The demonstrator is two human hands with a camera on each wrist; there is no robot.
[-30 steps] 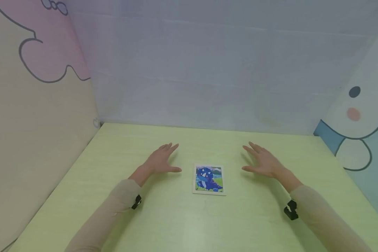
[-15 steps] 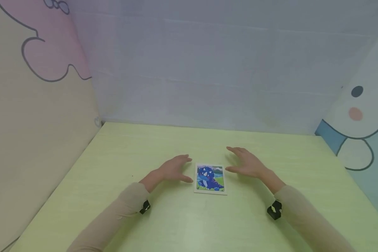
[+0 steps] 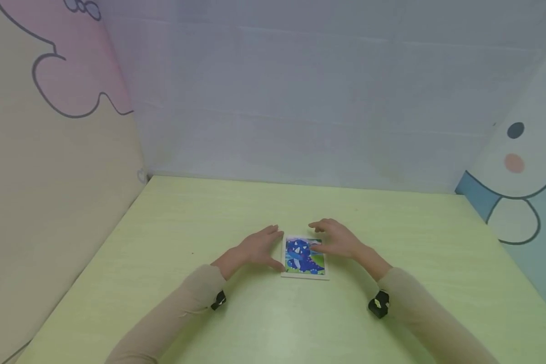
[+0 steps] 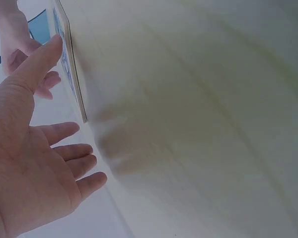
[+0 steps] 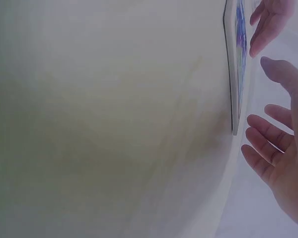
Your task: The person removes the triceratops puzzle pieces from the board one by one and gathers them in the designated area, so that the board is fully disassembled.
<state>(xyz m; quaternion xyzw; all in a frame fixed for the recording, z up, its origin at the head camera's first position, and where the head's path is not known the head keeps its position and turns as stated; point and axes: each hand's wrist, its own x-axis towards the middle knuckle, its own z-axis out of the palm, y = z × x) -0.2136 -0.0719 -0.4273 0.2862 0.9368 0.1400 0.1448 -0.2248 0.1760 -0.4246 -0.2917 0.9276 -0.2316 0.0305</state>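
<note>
A small square picture puzzle [image 3: 304, 259] with a light frame and a blue cartoon dinosaur lies flat on the table. At its left edge is my left hand [image 3: 260, 248], thumb and fingers spread apart, with the thumb tip by the lower left corner. My right hand [image 3: 338, 240] hovers over the upper right part, its thumb overlapping the picture and its fingers bent slightly beyond the far edge. Seen from the left wrist, the puzzle's edge [image 4: 75, 74] stands beside the left thumb. In the right wrist view, the right hand's fingers [image 5: 263, 144] are loosely bent and hold nothing.
The pale yellow-green table [image 3: 273, 318] reaches back to a plain grey-white wall [image 3: 300, 101]. Side panels with cartoon drawings stand at the left [image 3: 73, 202] and right [image 3: 523, 202]. A black wrist camera [image 3: 379, 304] sits under the right sleeve.
Both hands have come inward from either side toward the puzzle. The left now reaches its left edge and the right overlaps its upper right part. The puzzle stays in place on the table.
</note>
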